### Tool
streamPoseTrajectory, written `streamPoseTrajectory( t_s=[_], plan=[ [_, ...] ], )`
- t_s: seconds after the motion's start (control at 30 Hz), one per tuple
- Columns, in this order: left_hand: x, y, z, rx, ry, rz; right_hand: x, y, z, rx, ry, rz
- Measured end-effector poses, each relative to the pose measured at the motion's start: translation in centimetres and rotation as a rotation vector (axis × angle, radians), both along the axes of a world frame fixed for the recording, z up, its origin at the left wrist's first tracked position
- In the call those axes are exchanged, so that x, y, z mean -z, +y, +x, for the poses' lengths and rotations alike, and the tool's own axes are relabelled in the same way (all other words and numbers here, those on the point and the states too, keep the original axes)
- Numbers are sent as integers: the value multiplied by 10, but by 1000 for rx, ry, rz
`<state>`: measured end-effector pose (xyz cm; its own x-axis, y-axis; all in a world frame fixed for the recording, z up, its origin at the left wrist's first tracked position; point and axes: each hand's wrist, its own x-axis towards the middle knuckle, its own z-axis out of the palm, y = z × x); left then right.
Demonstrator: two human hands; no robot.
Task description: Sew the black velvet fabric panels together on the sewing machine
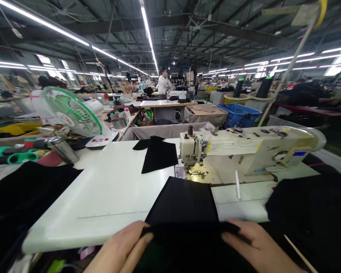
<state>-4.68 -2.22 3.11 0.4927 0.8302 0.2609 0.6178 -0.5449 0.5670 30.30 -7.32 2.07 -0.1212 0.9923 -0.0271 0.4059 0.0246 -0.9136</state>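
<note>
One black cloth [184,203], pinched at both sides

The left hand [127,244] and the right hand [254,242] were each closed narrow on the cloth's edges; it spanned the gap between them, its far part flat on the table [102,193] ahead. It looked light, soft and matt, likelier to crease than to slip or break; opposite edges, as pinched, seemed the best hold. Its layers could not be counted.

Ahead of the right hand lay one white pen [238,184], then stood one sewing machine [233,148]. Ahead of the left hand were at least two dark pieces [160,155]; farther left, one can [63,149] and one fan [74,112]. Well beyond the right hand were one blue basket [241,116] and two thread cones [264,89].
</note>
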Motion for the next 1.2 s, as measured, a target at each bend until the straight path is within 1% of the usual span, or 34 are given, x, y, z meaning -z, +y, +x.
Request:
streamPoseTrajectory(
  t_s=[0.07,0.1,0.17,0.23,0.3,0.37,0.47,0.53,0.6,0.7,0.77,0.8,0.87,0.93,0.97,1.0,1.1,1.17,1.2],
  plan=[
    [6,22,16,-66,42,-39,24,21,-6,149,-55,7],
    [9,36,28,-90,80,-63,36,32,-8,218,-105,51],
    [16,66,54,-160,197,-104,57,52,-12,353,-251,210],
    [25,96,77,-193,248,-91,74,67,-14,463,-403,345],
    [33,122,93,-188,230,-74,84,75,-15,526,-482,379],
    [40,142,100,-170,207,-102,90,81,-13,547,-489,364],
    [48,157,103,-124,162,-173,91,86,-8,522,-447,354],
    [51,158,104,-104,106,-196,90,89,-4,500,-407,355],
    [54,151,104,-112,25,-195,89,89,-3,485,-355,366],
    [55,133,100,-148,-112,-202,93,86,-6,503,-270,394],
    [51,118,93,-156,-189,-230,95,83,-9,532,-219,411],
    [48,110,89,-143,-246,-288,96,81,-11,544,-166,411],
    [38,94,80,-89,-403,-494,93,76,-12,555,2,359],
    [27,81,72,-27,-563,-720,85,70,-11,553,184,235],
    [22,75,68,2,-613,-790,80,66,-10,553,249,169],
    [18,71,66,25,-632,-813,74,61,-8,554,286,115],
    [13,62,61,94,-602,-789,55,49,-2,562,370,43],
    [13,61,61,112,-577,-708,45,42,2,593,420,32],
    [14,61,62,96,-581,-646,42,40,4,624,426,32]
  ],
)
